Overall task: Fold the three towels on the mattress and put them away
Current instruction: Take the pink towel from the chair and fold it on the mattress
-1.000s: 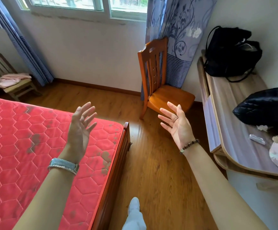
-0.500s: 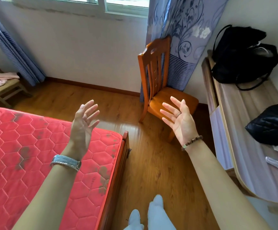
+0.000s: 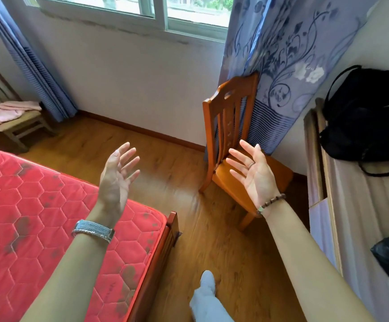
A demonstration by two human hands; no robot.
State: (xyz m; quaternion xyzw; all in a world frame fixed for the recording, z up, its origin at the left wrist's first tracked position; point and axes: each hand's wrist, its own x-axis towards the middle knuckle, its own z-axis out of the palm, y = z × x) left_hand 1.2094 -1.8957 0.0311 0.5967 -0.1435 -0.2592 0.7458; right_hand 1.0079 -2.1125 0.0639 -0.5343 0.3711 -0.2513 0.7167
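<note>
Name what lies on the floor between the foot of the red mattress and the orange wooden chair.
Nothing: in the head view only bare wooden floor separates the red mattress from the orange chair.

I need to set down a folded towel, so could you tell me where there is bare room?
Free: the red mattress and the orange chair seat. Crowded: the small chair under pink cloth; the desk with black bags.

Head cam, fwd-down, close over hands [image 3: 119, 175]
</note>
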